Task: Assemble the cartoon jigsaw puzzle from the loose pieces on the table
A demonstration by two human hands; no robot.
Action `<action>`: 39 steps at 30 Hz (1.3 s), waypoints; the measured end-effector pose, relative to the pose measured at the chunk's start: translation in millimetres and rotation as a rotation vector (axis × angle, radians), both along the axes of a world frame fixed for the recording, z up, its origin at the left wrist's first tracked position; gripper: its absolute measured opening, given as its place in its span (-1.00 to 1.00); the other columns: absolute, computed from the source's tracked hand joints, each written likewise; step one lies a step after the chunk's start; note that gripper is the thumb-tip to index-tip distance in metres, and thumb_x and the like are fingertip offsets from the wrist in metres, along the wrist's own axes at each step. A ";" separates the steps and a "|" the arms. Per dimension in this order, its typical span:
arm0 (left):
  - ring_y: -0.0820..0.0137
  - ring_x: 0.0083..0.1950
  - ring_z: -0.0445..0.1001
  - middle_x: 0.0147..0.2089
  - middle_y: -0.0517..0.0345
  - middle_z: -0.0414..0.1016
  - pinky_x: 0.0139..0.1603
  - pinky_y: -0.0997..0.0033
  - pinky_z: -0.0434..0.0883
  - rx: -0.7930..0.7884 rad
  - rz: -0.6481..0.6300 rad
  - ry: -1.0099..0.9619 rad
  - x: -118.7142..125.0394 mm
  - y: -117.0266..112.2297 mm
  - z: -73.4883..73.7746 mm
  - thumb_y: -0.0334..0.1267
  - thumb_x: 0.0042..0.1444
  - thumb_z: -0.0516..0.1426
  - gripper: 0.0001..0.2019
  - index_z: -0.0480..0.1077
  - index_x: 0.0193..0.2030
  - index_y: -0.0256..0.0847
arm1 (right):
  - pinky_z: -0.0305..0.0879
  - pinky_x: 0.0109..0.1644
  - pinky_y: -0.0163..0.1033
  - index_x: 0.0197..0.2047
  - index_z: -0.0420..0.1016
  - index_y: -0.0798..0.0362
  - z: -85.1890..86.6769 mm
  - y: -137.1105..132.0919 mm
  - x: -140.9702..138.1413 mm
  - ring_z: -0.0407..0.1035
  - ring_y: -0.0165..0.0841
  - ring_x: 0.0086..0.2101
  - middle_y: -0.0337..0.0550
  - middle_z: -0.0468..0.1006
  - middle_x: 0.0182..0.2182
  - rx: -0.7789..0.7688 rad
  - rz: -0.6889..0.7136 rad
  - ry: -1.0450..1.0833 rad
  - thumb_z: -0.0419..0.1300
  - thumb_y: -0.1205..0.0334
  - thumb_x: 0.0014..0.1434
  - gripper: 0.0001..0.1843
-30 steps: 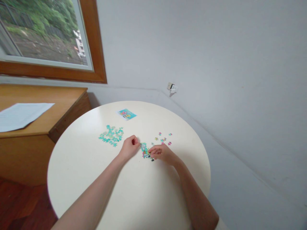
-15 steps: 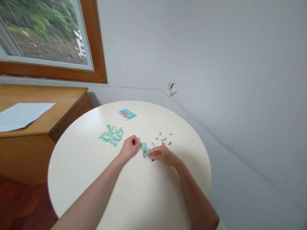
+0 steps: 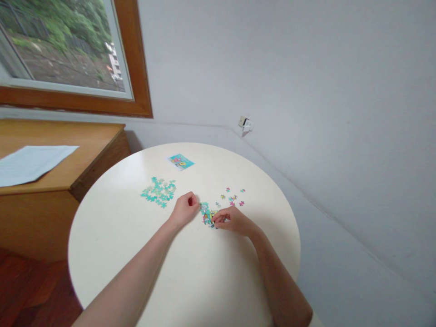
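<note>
A small joined patch of jigsaw puzzle [image 3: 206, 214], teal with yellow and pink, lies on the round table between my hands. My left hand [image 3: 185, 209] rests at its left edge, fingers curled in a pinch; whatever is between the fingertips is too small to make out. Over the right part of the patch, my right hand [image 3: 230, 220] has its thumb and fingers pinched, covering some of the pieces. Whether a piece sits in that pinch is hidden. Loose pink and yellow puzzle pieces [image 3: 233, 198] are scattered just beyond my right hand.
A cluster of teal puzzle pieces [image 3: 159, 191] lies to the left on the white table [image 3: 112, 236]. Toward the far edge is a picture card [image 3: 181, 161]. A wooden cabinet [image 3: 98, 159] with paper sheets [image 3: 34, 163] stands at left, and a wall socket [image 3: 245, 123] is behind.
My right hand has shifted very slightly at the patch, its fingertips still close over the pieces. The left hand stays in place.
</note>
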State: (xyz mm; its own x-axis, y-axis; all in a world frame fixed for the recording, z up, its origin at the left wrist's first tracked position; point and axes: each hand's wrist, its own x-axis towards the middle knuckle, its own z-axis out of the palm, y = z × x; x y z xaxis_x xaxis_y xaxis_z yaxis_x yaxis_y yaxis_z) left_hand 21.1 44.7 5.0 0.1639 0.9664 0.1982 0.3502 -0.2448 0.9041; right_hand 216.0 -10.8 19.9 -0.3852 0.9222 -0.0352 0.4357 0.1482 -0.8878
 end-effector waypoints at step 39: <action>0.21 -0.09 0.31 -0.13 0.09 0.37 -0.06 0.28 0.17 0.253 -0.409 0.482 -2.2 -15.8 3.2 -0.17 -0.29 0.37 -0.67 0.40 -0.36 -0.15 | 0.10 -0.48 -0.38 -0.39 0.57 0.09 -2.2 1.4 0.6 0.18 -0.50 -0.57 -0.33 0.35 -0.63 0.000 0.039 -0.111 0.32 0.28 -0.17 -0.82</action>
State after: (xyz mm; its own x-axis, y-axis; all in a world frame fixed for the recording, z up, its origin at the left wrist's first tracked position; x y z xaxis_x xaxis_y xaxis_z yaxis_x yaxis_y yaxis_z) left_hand 18.9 28.9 8.1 0.6326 0.7417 0.2231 0.5340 -0.6263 0.5679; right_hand 216.6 -9.3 17.7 -0.4145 0.9066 -0.0793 0.5250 0.1671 -0.8345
